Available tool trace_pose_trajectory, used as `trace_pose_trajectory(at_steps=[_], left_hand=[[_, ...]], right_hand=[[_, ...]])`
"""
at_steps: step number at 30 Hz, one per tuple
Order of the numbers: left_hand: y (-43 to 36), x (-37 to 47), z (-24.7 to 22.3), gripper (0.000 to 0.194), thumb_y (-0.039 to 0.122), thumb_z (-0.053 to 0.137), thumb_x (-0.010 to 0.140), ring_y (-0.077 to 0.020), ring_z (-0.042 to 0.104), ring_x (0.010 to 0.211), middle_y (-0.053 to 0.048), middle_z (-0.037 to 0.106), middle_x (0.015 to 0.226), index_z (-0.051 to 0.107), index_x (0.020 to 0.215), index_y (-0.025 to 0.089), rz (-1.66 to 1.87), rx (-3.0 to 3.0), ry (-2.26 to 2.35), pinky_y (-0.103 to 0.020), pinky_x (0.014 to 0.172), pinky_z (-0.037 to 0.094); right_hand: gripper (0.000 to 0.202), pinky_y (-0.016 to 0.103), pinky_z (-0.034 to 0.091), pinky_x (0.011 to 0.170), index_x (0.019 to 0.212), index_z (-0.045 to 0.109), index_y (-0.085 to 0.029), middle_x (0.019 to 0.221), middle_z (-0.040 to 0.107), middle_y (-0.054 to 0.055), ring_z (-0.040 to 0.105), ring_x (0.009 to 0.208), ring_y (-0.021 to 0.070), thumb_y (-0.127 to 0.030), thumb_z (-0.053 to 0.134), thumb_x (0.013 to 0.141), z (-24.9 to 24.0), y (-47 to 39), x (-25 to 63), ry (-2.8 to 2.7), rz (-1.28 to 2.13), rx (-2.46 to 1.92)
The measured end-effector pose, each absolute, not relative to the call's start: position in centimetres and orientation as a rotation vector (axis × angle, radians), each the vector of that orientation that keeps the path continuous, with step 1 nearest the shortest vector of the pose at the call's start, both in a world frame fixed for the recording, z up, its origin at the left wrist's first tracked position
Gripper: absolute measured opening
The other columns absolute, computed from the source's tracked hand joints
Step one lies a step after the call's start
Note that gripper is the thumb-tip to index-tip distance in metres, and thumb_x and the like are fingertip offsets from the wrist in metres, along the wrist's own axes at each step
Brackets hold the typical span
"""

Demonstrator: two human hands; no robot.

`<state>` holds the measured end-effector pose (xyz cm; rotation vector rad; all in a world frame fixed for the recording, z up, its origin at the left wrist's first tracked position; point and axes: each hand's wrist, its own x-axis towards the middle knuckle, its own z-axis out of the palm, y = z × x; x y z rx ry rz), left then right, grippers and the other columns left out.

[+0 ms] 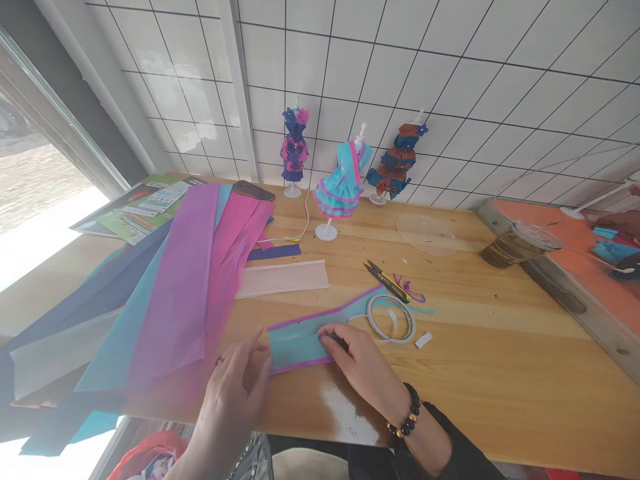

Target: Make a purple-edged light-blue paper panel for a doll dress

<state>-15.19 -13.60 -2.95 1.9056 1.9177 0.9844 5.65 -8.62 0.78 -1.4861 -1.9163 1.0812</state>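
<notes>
A light-blue strip with purple edges (300, 341) lies on the wooden table in front of me. My left hand (240, 377) is at the strip's left end, fingers curved and apart, holding nothing. My right hand (357, 357) is closed over the strip's middle, thumb and fingers pressed together; what they grip is hidden. Just beyond it, a roll of white tape (369, 312) rests on the strip's far end, with a loose tail running toward the right hand. Behind the roll are yellow-and-black thread snips (387, 281), blades apart. A small white scrap (423, 340) lies right of the roll.
Purple, pink and blue sheets (183, 287) spread over the left side. A pale strip (283, 278) lies behind the work. Three small dressed stands, the middle one blue and pink (343, 177), are by the tiled wall. A lidded cup (520, 245) is at the right.
</notes>
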Motion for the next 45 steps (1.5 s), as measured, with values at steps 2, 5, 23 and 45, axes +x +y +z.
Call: trace_pose_trajectory(at_steps=[2, 5, 23, 45], left_hand=[[-13.6, -15.1, -3.0, 0.034, 0.029, 0.049, 0.083, -0.0176, 0.061, 0.085, -0.004, 0.064, 0.094, 0.050, 0.116, 0.021, 1.001, 1.912, 1.917, -0.032, 0.075, 0.049], [-13.7, -15.1, -3.2, 0.030, 0.028, 0.047, 0.084, -0.0178, 0.060, 0.085, -0.005, 0.063, 0.093, 0.052, 0.112, 0.021, 1.026, 1.910, 1.945, -0.032, 0.075, 0.049], [-13.7, -15.5, -3.6, 0.024, 0.007, 0.040, 0.084, -0.0174, 0.052, 0.082, -0.008, 0.056, 0.093, 0.060, 0.087, 0.019, 0.990, 2.459, 1.676, -0.030, 0.068, 0.045], [-14.3, -15.8, -4.7, 0.034, -0.004, 0.045, 0.078, -0.0232, 0.054, 0.099, -0.012, 0.064, 0.104, 0.057, 0.105, 0.013, 1.083, 2.580, 1.545, -0.038, 0.077, 0.048]], right_hand=[[0.019, 0.026, 0.040, 0.073, 0.089, 0.062, -0.021, 0.089, 0.067, 0.002, 0.058, 0.084, 0.0169, -0.025, 0.044, 0.087, 0.8, -8.5, 5.5, -1.923, 1.076, -1.485], [0.019, 0.026, 0.039, 0.073, 0.088, 0.062, -0.020, 0.087, 0.066, 0.002, 0.057, 0.082, 0.0161, -0.025, 0.044, 0.087, 1.1, -8.4, 5.4, -1.929, 1.106, -1.481], [0.021, 0.024, 0.033, 0.056, 0.085, 0.062, -0.019, 0.069, 0.057, -0.002, 0.046, 0.061, 0.0128, -0.031, 0.044, 0.085, 1.6, -7.6, 5.7, -1.945, 1.248, -1.598], [0.009, 0.025, 0.042, 0.057, 0.077, 0.045, -0.022, 0.069, 0.056, -0.002, 0.055, 0.060, 0.0131, -0.027, 0.046, 0.084, 0.8, -8.8, 6.4, -1.815, 0.976, -1.721]])
